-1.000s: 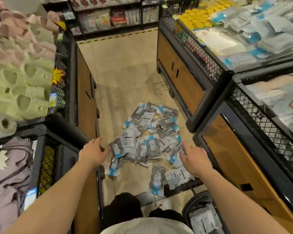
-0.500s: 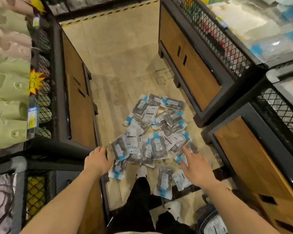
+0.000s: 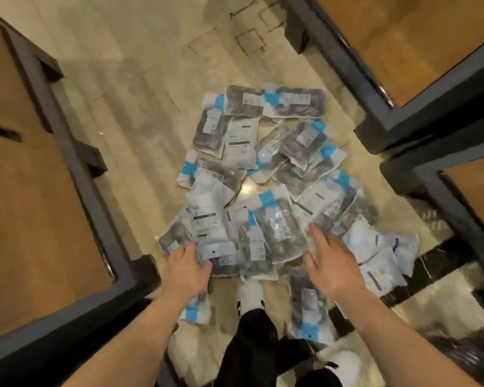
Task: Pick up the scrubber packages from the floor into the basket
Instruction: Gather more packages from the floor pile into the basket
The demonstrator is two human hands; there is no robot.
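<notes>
Several clear scrubber packages (image 3: 266, 169) with blue bands and white labels lie in an overlapping heap on the tiled floor. My left hand (image 3: 185, 270) reaches down to the heap's near left edge, fingers spread, its fingertips at a package there (image 3: 176, 238). My right hand (image 3: 329, 268) hovers open over the near right part of the heap, palm down, holding nothing. One package (image 3: 308, 308) lies just under my right wrist. The basket shows only as a dark blurred shape (image 3: 458, 356) at the lower right.
Wood-panelled display cabinets with dark frames close in the aisle: one on the left (image 3: 39, 191), two on the right (image 3: 403, 51) (image 3: 475, 196). My black trouser leg and white shoe (image 3: 250, 297) stand at the heap's near edge. Bare tile (image 3: 140, 79) stretches beyond.
The view has dropped much closer to the floor, and the shelves above are out of frame. Both hands have moved down and forward onto the near edge of the heap.
</notes>
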